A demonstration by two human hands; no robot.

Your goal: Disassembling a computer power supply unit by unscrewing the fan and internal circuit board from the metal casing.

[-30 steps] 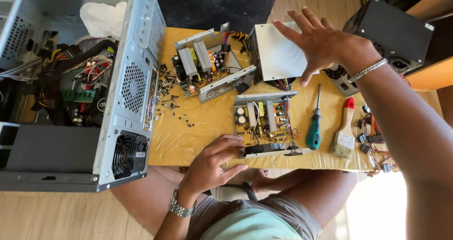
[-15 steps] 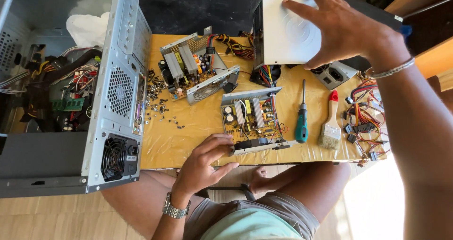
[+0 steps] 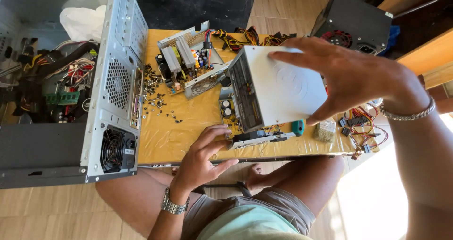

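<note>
Cover coming down over the board
Right hand (image 3: 349,79) grips the cover (image 3: 278,91); left hand (image 3: 205,153), fingers spread, steadies the board (image 3: 240,122) at 6 o'clock; not yet seated.

Likely a home repair corner, low yellow table (image 3: 188,131), open computer case (image 3: 113,94), wooden floor (image 3: 47,211)

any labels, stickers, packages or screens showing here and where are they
Fan sticker: small pale rectangle at the hub of the black fan on the computer case's rear panel, lower left.
White plastic bag: crumpled, top left behind the case.
No screens in view; no label shows on the grey metal cover under the right hand.
</note>
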